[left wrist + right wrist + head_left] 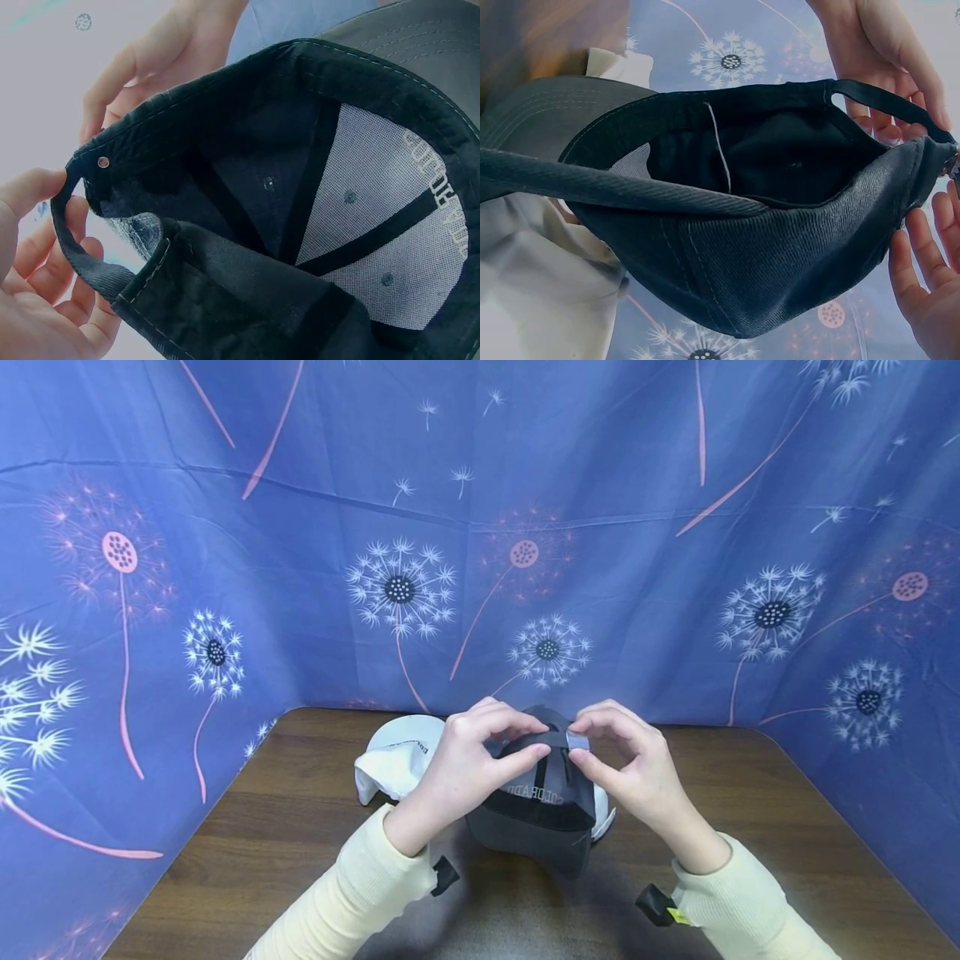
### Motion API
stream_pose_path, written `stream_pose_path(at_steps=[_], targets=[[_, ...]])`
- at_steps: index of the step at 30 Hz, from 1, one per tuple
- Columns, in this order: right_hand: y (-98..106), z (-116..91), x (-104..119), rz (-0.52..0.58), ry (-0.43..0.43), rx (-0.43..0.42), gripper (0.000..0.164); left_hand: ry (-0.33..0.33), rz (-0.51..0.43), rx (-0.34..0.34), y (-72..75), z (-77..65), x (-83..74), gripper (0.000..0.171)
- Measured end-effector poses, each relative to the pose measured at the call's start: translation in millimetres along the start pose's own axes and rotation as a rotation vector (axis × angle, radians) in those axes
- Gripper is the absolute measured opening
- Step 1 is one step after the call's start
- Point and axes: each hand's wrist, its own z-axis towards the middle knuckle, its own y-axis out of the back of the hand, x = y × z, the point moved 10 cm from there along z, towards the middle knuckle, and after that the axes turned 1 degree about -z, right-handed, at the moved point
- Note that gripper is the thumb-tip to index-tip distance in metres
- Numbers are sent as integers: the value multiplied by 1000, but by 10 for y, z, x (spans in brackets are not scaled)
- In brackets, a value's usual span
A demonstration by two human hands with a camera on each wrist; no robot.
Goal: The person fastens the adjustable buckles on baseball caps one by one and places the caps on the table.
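Note:
A dark grey baseball cap (528,839) with light "COLORADO" lettering hangs between both hands, its brim down towards the table and its inside visible in the left wrist view. The left hand (468,756) pinches the back strap (69,238) between thumb and fingers. At the strap's other end, the right hand (633,764) grips the metal buckle (577,742) with thumb and forefinger. The strap forms a loop across the cap's back opening. From the right wrist, the side panel (780,247) shows, with the right hand's fingers (922,277) beside the buckle end.
A white cap (397,756) with dark lettering lies on the brown wooden table (247,835), left of the dark cap. Another white piece (602,814) shows behind the dark cap at right. Blue dandelion-print cloth (465,610) hangs around the table's back and sides.

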Motion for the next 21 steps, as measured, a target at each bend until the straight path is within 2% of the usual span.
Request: stream_pose_path(at_steps=[12,21], targets=[[0,32,44,130,-10,17,31,-20,-33,-14,16,17,-43,18],[3,38,30,176,-47,32,27,-51,-57,-29,16,18,-85,16]])
